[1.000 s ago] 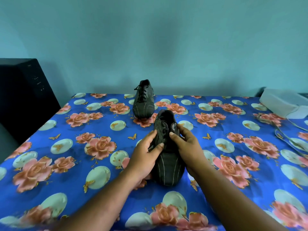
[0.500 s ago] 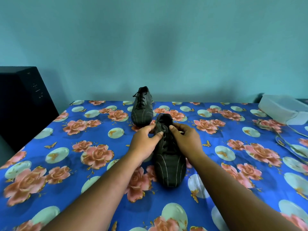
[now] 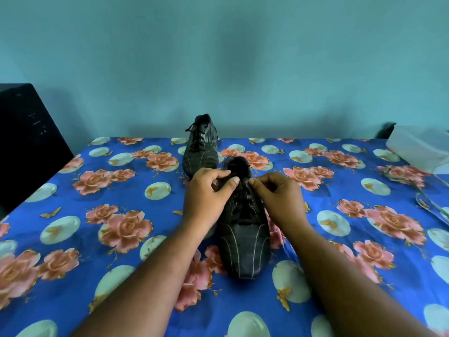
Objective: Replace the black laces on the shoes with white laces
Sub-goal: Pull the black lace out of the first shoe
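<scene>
Black striped shoe with thin pale lines [image 3: 243,234] sits mid-table on the blue floral tablecloth [image 3: 102,239], toe toward you, opening away. That puts the lace knot at the far end of your reach, which is likely why both arms are stretched out.

Your left hand [image 3: 206,195] has its fingers curled at the shoe's throat, thumb and forefinger pinched on what looks like the black lace [image 3: 239,183]. Your right hand [image 3: 279,198] mirrors it, fingertips pinched on the lace from the other side. Exact strand under each pinch is too dark to tell.

My read: you're working the knot loose, 2 hands pulling opposite ways, shoe weight alone anchoring it.

Second black striped shoe [image 3: 200,147] stands near the table's far edge, laced, untouched, just beyond the first one.

White laces [image 3: 427,203] lie loose at the right edge, beside a white box [image 3: 418,147] in the far right corner. Well apart from the shoes, so parked for later.
</scene>
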A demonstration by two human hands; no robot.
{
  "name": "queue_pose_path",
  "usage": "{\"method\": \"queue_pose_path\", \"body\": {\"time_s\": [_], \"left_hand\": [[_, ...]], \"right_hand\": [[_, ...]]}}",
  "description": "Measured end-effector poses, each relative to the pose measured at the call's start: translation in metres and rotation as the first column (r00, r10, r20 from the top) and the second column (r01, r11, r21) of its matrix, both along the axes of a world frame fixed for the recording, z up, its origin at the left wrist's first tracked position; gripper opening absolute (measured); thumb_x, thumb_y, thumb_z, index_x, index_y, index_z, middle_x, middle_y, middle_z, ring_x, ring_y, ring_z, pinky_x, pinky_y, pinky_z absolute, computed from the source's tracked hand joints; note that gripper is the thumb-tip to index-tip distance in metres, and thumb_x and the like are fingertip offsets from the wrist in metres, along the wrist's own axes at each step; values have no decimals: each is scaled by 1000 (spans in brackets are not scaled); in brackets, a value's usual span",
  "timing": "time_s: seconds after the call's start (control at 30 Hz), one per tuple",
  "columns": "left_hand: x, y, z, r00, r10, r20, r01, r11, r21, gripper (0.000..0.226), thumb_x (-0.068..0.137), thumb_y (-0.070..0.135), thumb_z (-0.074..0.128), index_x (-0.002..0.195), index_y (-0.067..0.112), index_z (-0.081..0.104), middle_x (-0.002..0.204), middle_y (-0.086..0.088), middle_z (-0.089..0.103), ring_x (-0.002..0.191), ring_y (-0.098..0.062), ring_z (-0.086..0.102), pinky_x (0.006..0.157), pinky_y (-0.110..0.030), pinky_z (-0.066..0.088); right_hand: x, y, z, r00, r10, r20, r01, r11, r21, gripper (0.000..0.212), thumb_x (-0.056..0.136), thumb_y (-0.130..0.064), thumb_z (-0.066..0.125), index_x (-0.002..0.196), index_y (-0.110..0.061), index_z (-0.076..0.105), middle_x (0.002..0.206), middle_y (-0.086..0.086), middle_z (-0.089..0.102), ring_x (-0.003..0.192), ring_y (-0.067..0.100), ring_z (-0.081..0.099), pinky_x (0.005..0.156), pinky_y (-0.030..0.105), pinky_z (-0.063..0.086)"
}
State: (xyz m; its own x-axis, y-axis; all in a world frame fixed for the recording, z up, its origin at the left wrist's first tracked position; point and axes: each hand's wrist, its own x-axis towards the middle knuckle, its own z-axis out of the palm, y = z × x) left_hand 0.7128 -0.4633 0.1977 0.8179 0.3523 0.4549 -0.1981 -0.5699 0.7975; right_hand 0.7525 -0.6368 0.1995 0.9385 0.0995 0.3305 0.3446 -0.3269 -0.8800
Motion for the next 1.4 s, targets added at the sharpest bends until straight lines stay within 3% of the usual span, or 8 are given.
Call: {"method": "queue_pose_path", "body": {"time_s": [0.27, 0.43, 0.6, 0.8, 0.93, 1.13, 1.27, 1.4], "left_hand": [[-7, -2, 8, 985, -159, -61, 102, 838, -535, 13, 95, 13, 62, 83, 9, 67, 81, -3, 65, 69, -1, 59, 65, -13, 46], [-16, -6, 17, 952, -306, -24, 190, 648, -737, 28, 101, 12, 40, 83, 15, 61, 77, 2, 60, 67, -5, 57, 62, -21, 46], [-17, 11, 24, 914, -395, 91, 297, 501, -813, 46, 95, 53, 46, 59, 25, 51, 75, -1, 62, 85, -21, 55, 84, -40, 36], [-15, 46, 27, 922, -226, 315, 372, 280, -885, 46, 97, 53, 52, 67, 22, 38, 63, 2, 35, 62, -17, 44, 64, -33, 47], [-8, 63, 26, 984, -86, 159, 181, 441, -879, 36, 100, 46, 56, 73, 22, 49, 65, 4, 38, 52, -11, 31, 56, -27, 31], [-2, 81, 6, 942, 164, -293, -227, 954, -197, 48, 93, 53, 63, 87, 6, 64, 74, -3, 64, 69, -22, 58, 64, -39, 44], [-7, 82, 7, 892, 283, -353, -234, 956, 175, 33, 90, 58, 65, 84, 25, 65, 81, 4, 67, 77, -20, 62, 66, -37, 50], [-9, 78, 7, 928, 310, -207, -248, 928, 277, 21, 90, 53, 67, 87, 32, 65, 91, 10, 68, 88, -22, 64, 76, -45, 54]], "right_hand": [[4, -4, 11, 898, 145, -416, 82, 873, 481, 23, 92, -23, 53, 72, -17, 62, 75, -1, 55, 69, 15, 44, 69, 36, 34], [6, -6, 16, 843, 377, -384, -27, 742, 670, 36, 96, -45, 56, 65, -26, 50, 77, -6, 52, 69, 13, 40, 68, 33, 28], [13, -15, 20, 853, 416, -316, -1, 606, 795, 39, 89, -50, 64, 64, -24, 50, 76, -2, 52, 70, 12, 47, 66, 32, 35], [19, -33, 29, 906, 327, -270, 68, 516, 854, 47, 98, -51, 54, 61, -24, 43, 63, -4, 46, 67, 15, 52, 70, 33, 37], [30, -49, 32, 922, 210, -326, 196, 474, 858, 44, 94, -49, 61, 64, -22, 44, 55, -3, 31, 52, 16, 41, 63, 31, 35], [44, -77, 18, 896, -172, -409, 332, 871, 362, 29, 93, -39, 70, 84, -14, 59, 64, 1, 45, 58, 18, 44, 62, 34, 42], [55, -88, 6, 899, -395, -189, 394, 918, -42, 23, 91, -29, 73, 105, -13, 64, 91, 4, 66, 73, 19, 57, 63, 32, 44], [62, -91, -2, 878, -433, -203, 413, 901, -137, 32, 90, -23, 68, 120, -22, 59, 110, 8, 70, 94, 29, 66, 78, 46, 55]]}}
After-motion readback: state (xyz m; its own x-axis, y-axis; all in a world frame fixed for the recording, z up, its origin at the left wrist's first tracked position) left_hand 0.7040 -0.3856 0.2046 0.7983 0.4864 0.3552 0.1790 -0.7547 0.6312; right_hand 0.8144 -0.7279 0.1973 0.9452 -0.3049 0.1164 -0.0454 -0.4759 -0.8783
